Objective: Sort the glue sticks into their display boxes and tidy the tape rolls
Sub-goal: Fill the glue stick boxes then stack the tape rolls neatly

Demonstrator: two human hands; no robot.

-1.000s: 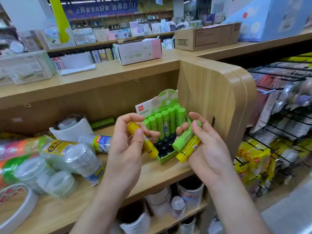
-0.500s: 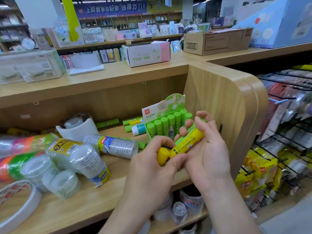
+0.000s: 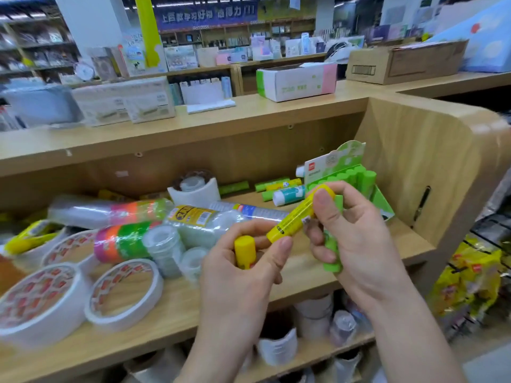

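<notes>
Wooden shelving (image 3: 171, 322) in a stationery shop carries white tape rolls (image 3: 38, 302) at the left. Right of them the left hand (image 3: 243, 277) rises palm-up, its fingers curled round a short yellow glue stick (image 3: 244, 251) held upright, while thumb and forefinger meet the lower end of a slanted yellow glue stick (image 3: 297, 218). The right hand (image 3: 356, 239) pinches that stick's upper end under its thumb and clasps a green glue stick (image 3: 331, 252) against the palm. Behind it stands the green display box (image 3: 343, 172).
</notes>
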